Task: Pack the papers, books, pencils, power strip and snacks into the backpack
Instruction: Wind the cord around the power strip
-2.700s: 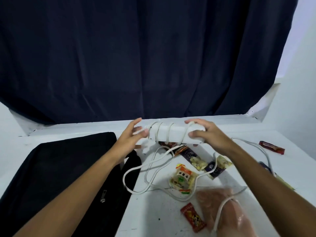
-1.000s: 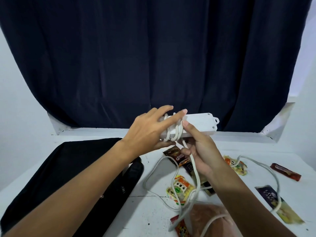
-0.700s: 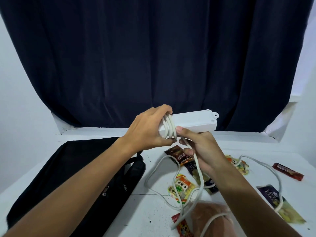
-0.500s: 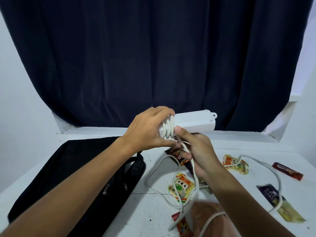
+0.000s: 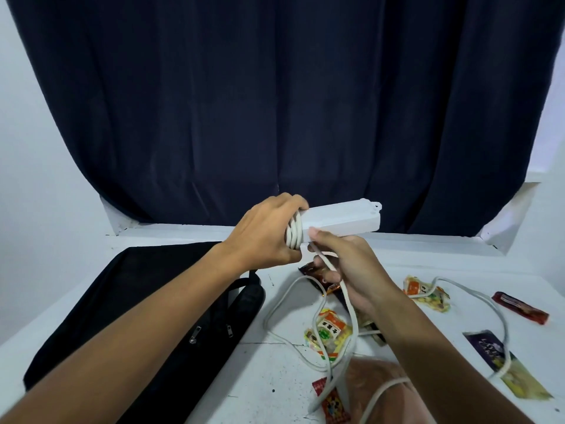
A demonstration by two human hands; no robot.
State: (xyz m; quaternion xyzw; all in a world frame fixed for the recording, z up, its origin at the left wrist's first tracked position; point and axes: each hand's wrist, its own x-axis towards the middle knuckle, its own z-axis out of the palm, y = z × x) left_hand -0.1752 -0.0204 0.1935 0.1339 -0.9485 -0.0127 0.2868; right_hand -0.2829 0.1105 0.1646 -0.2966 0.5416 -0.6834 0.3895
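gripping the near end of the white power strip (image 5: 342, 220), the left hand (image 5: 263, 237) curls over the cord loops wound there, holding it above the table. right hand (image 5: 348, 270) pinches the loose cord (image 5: 348, 304) just below the strip. smooth white table (image 5: 275, 384) carries a flat black fabric backpack (image 5: 146, 325) at left and glossy snack packets (image 5: 328, 330). dark pleated curtain (image 5: 275, 102) behind.

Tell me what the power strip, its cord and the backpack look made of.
Power strip: hard matte white plastic, judging by its moulded edges and end tab. Cord: smooth, flexible white sheathing, probably rubber or PVC; it bends into loops. Backpack: black woven fabric, matte, lying limp, with metal-looking zipper pulls.
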